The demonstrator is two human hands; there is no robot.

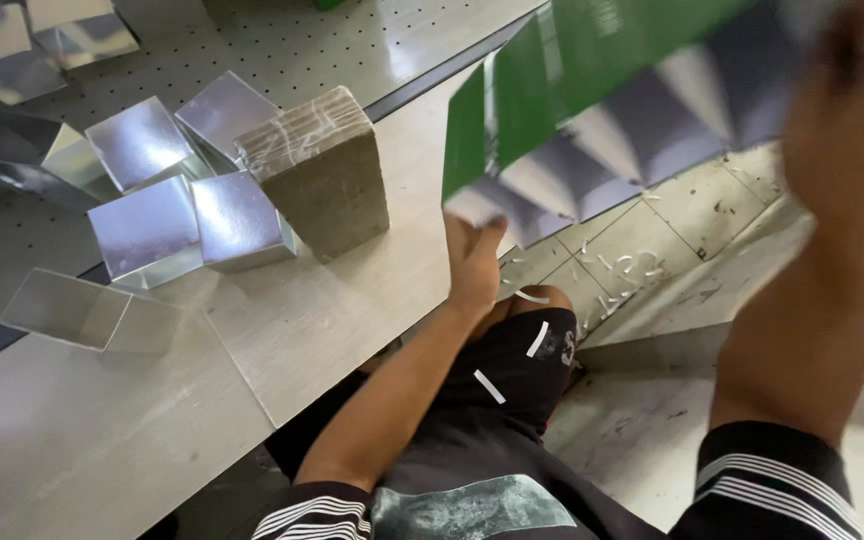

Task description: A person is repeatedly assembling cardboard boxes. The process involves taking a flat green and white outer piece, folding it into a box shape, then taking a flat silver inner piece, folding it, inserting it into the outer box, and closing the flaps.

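A flat cardboard sheet (592, 90), green on one face and silver inside, is held up in front of me, blurred by motion. My left hand (472, 255) grips its lower left corner, just past the table's edge. My right hand (842, 130) holds the sheet's right side, close to the camera and out of focus. Folded silver boxes (147, 230) stand on the grey table (282, 330) to the left. Beside them a brown stack of flat pieces (322, 170) wrapped in clear film stands upright.
A clear plastic piece (77, 310) lies flat at the table's left. A perforated grey surface (282, 45) with more silver boxes lies beyond the table. White paper strips (617, 270) litter the tiled floor and my dark shorts (512, 380).
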